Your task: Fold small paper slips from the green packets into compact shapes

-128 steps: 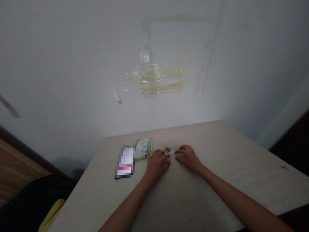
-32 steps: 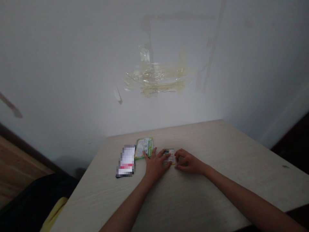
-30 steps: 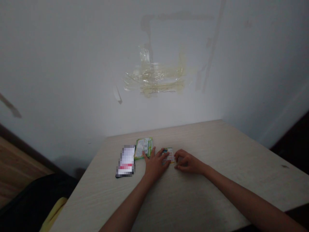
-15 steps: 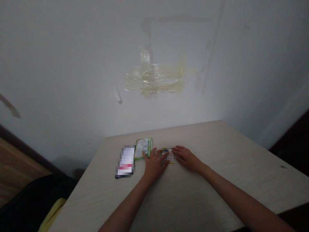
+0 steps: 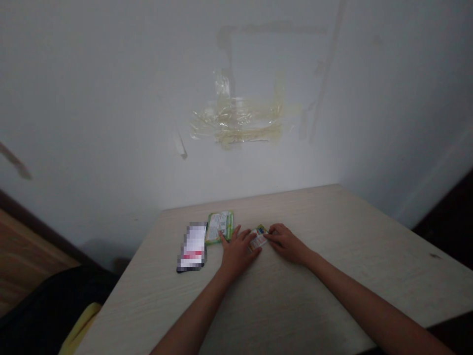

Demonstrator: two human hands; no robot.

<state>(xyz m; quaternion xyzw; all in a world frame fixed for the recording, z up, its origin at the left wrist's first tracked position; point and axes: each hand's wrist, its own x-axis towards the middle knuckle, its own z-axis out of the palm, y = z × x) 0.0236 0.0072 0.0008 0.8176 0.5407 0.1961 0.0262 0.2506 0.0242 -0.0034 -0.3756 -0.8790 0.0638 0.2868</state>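
A small printed card [image 5: 259,236] lies near the back of the pale wooden table [image 5: 332,236]. My left hand [image 5: 235,251] rests flat on the table with fingers spread, its fingertips on the card's left side. My right hand [image 5: 286,243] has its fingers curled and pinches the card's right edge, tilting it a little. The card is partly hidden under both hands.
A green printed packet [image 5: 220,226] lies just left of my left hand. Beside that lies a phone [image 5: 192,247] with its screen up. A white wall with old yellowed tape [image 5: 236,121] stands behind the table. A dark seat with a yellow patch [image 5: 79,328] is at lower left.
My right hand has gone from lying flat beside the card to pinching its right edge, and the card has turned slightly. My left hand has stayed put.
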